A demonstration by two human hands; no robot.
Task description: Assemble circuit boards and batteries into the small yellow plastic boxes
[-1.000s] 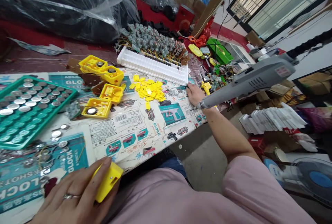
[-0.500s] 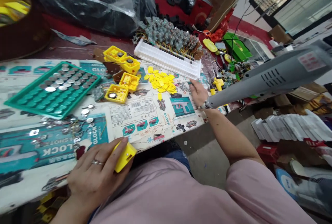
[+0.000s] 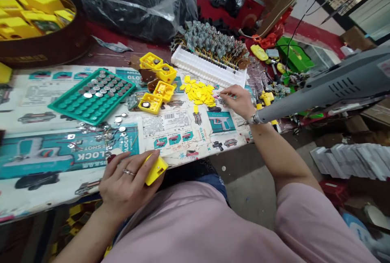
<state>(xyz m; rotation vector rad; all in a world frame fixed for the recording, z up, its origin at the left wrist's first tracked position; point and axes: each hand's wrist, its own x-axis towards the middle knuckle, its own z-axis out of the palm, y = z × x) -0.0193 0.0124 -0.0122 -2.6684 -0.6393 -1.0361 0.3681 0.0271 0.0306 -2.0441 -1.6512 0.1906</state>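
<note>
My left hand (image 3: 129, 184) rests at the table's front edge, its fingers wrapped round a yellow plastic casing (image 3: 157, 169) that has small holes in its face. Farther right, my right hand (image 3: 241, 101) is over a scatter of tiny metal screws (image 3: 223, 102); thumb and forefinger come together, and whatever lies between them is too small to make out. A grey electric screwdriver (image 3: 292, 96) hangs in front of my right wrist, its bit pointing left. Just left of the right hand is a pile of small yellow plastic pieces (image 3: 199, 93).
A green tray (image 3: 68, 106) holds silvery discs. Open yellow casings (image 3: 151, 103) stand mid-table. A white rack (image 3: 210, 67) sits before many grey wired parts. At the back left is a round tub (image 3: 39, 52) of yellow casings. Loose metal parts (image 3: 105, 132) lie near the left hand.
My right hand has lifted slightly from the screws and drawn its fingertips together. The left hand still holds the yellow casing. The whole view has shifted, showing more of the left side.
</note>
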